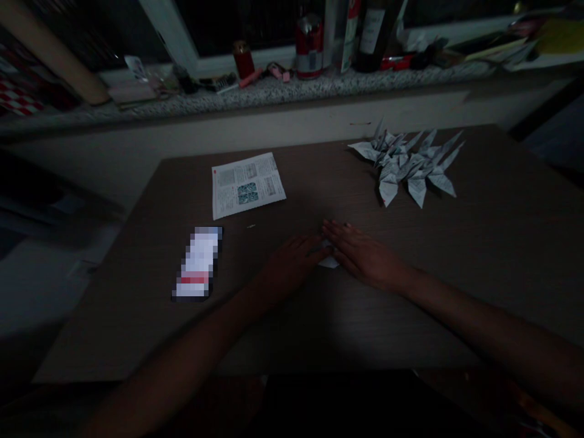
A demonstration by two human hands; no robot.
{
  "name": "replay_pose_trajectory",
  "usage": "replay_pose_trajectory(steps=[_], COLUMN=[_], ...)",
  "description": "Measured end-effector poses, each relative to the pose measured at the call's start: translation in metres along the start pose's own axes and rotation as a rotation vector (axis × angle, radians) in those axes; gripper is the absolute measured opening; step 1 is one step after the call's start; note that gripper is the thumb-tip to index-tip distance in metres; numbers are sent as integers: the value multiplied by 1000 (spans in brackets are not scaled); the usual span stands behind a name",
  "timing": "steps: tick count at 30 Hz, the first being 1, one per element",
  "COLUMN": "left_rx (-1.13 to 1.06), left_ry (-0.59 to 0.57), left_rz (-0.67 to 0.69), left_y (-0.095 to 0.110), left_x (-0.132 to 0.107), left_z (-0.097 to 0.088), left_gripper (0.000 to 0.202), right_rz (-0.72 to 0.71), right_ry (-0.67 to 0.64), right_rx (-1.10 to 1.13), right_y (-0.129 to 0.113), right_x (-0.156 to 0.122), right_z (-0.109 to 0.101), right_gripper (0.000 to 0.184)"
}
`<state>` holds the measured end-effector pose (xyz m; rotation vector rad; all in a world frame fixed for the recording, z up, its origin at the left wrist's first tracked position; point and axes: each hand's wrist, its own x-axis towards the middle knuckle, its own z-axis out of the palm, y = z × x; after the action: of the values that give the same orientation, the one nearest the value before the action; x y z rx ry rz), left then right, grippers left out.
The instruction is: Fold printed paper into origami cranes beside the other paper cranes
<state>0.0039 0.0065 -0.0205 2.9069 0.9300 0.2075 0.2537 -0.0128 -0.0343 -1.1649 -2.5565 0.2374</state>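
A small piece of folded paper (329,262) lies flat on the table, mostly hidden under my hands; only a pale corner shows. My left hand (292,261) rests on its left side, fingers stretched out and the thumb reaching toward the paper. From the right, my right hand (362,255) lies flat over it with fingers extended. The fingertips of both hands nearly meet. Toward the back right sits a cluster of origami cranes (410,164) folded from printed paper, with pointed wings and tips.
A printed sheet (249,185) lies at the back left of the brown table (283,340). Left of my left hand is a phone (198,264) with a lit, blurred screen. Behind, a granite windowsill (274,91) holds a red can (309,48), a dark bottle (370,36) and clutter.
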Motion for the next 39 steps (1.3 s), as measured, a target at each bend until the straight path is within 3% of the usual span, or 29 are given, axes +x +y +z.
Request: replay_pose_trajectory(steps=[9,14,28,34,39], left_rx=[6,-15,-8,-17,-39], left_ry=[-28,-17,-58,-34,-10], left_rz=[-140,-173,-223,-227,-225], left_y=[28,39,20,20,19], left_x=[0,-1,-37,-39,-39], left_z=[2,9,-6,-5,-3], left_gripper=[52,68,59,59,60], right_rz=[29,48,49,40,103], right_ry=[-7,-16,-10,-6,3], right_rx=[-4,5,-11,-8,-20], right_y=[0,-1,0,1,12], right_x=[0,1,0,-1,-18], right_z=[8,10,11,9,0], right_gripper=[60,63,67,71,73])
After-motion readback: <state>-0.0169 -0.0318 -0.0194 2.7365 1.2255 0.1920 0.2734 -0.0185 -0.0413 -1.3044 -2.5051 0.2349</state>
